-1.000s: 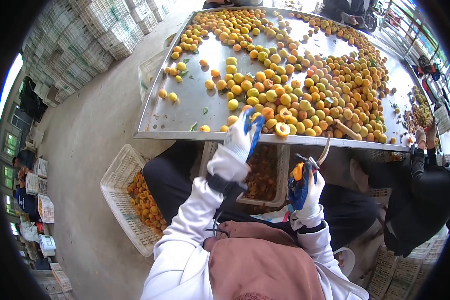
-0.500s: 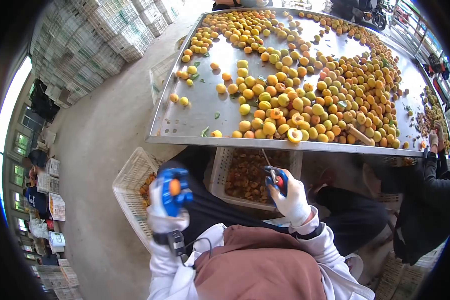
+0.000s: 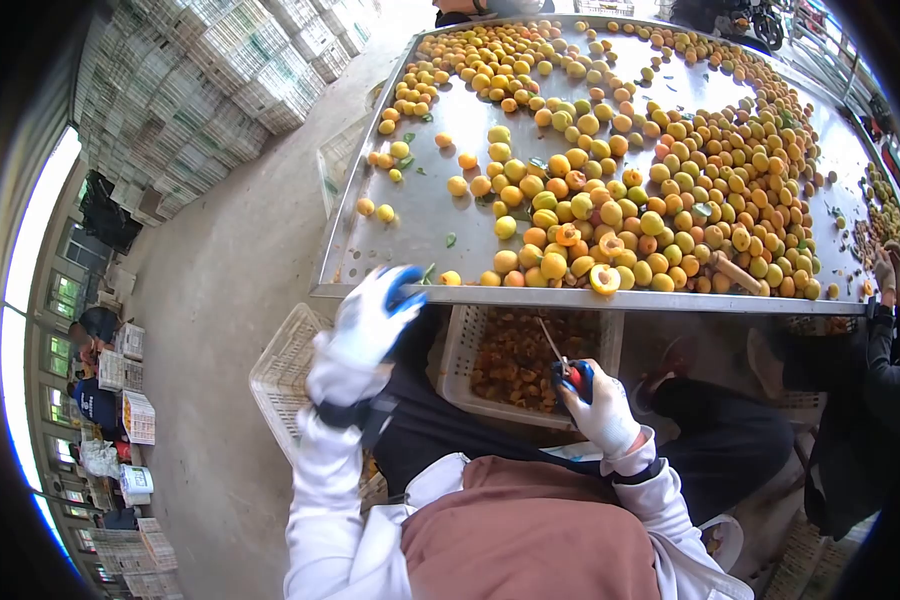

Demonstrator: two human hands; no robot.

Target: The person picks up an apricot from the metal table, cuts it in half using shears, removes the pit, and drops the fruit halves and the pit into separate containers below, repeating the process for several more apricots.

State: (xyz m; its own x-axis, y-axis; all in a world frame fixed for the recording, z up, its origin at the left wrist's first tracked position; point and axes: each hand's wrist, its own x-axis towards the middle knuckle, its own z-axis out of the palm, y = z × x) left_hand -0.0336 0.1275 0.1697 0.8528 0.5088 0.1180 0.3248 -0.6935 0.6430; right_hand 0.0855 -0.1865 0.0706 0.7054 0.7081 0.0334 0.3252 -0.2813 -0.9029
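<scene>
My left hand [image 3: 372, 312], in a white glove with blue-coated fingers, is raised at the near left edge of the metal table [image 3: 370, 250]. Its fingers are spread, and no fruit shows in them. My right hand [image 3: 602, 412], gloved the same way, is closed around the red handle of a knife [image 3: 553, 343] with a thin blade pointing up and left. Below that blade stands a white crate [image 3: 454, 375] of cut apricot pieces [image 3: 510, 362]. Many whole apricots [image 3: 570, 205] lie on the table, with a halved apricot [image 3: 604, 279] at the front edge.
Another white crate [image 3: 282, 370] stands on the floor by my left leg. A wooden stick [image 3: 738, 272] lies among the fruit. At the right, a co-worker's hands [image 3: 887, 268] are at the table edge. Stacked crates [image 3: 200, 90] fill the back left.
My left hand has risen from beside my lap to the table edge. The orange fruit piece seen in it earlier no longer shows. My right hand still holds the knife; the view has shifted slightly.
</scene>
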